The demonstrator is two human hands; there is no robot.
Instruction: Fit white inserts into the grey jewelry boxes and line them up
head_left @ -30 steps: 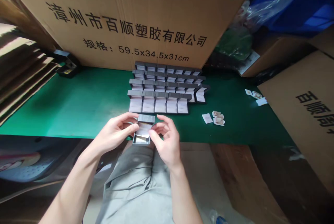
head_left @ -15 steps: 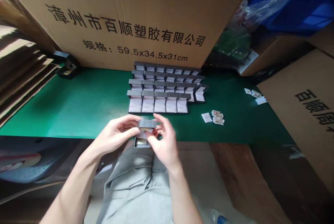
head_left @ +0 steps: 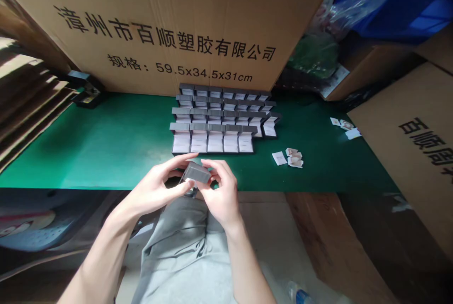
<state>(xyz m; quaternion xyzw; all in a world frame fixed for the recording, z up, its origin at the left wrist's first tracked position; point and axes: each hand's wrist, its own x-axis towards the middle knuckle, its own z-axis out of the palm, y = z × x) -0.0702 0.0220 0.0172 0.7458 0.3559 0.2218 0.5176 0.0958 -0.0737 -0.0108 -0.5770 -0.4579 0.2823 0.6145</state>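
Note:
Both hands hold a small grey jewellery box (head_left: 195,173) just above the front edge of the green mat, over my lap. My left hand (head_left: 155,187) grips it from the left, and my right hand (head_left: 221,191) pinches it from the right. The lid faces up and tilts, and its silver-edged lower half (head_left: 189,191) shows below. My fingers hide most of the white insert. Close behind my hands, several rows of open grey boxes (head_left: 212,139) stand on the mat (head_left: 106,153).
Small white cards (head_left: 288,157) lie right of the rows, with more (head_left: 343,124) farther right. A printed cardboard carton (head_left: 159,25) stands behind the mat. Another carton (head_left: 406,153) stands at right, a blue bin (head_left: 396,2) at upper right, and a water bottle (head_left: 298,293) on the floor.
The box has risen from my lap and turned, with its lid tipping forward over the base. Less of its white insert shows now. My view has shifted slightly.

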